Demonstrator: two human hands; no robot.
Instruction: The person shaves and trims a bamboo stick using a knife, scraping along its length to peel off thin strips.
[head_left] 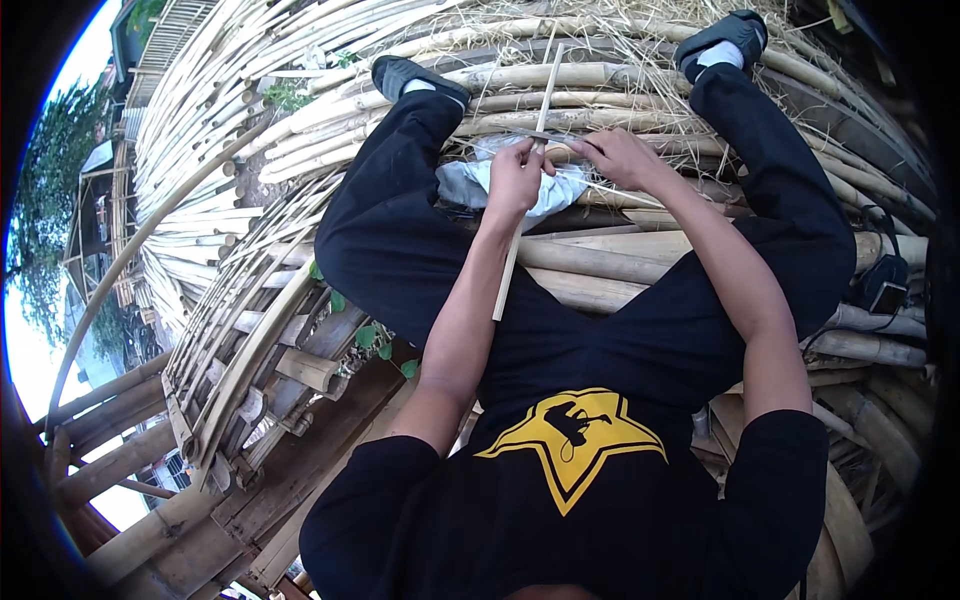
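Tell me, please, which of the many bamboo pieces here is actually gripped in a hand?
The thin bamboo strip: the left hand is closed around it, the right hand beside it. The thick poles lie loose beneath the person.

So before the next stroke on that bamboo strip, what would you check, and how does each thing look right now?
1. Left hand closed around the bamboo strip: ok.
2. Right hand resting near the strip: ok; whether it grips it: cannot tell.
3. Blade or tool in a hand: cannot tell.
4. Grey cloth lying under the hands: ok.
5. Both feet planted on the bamboo poles: ok.
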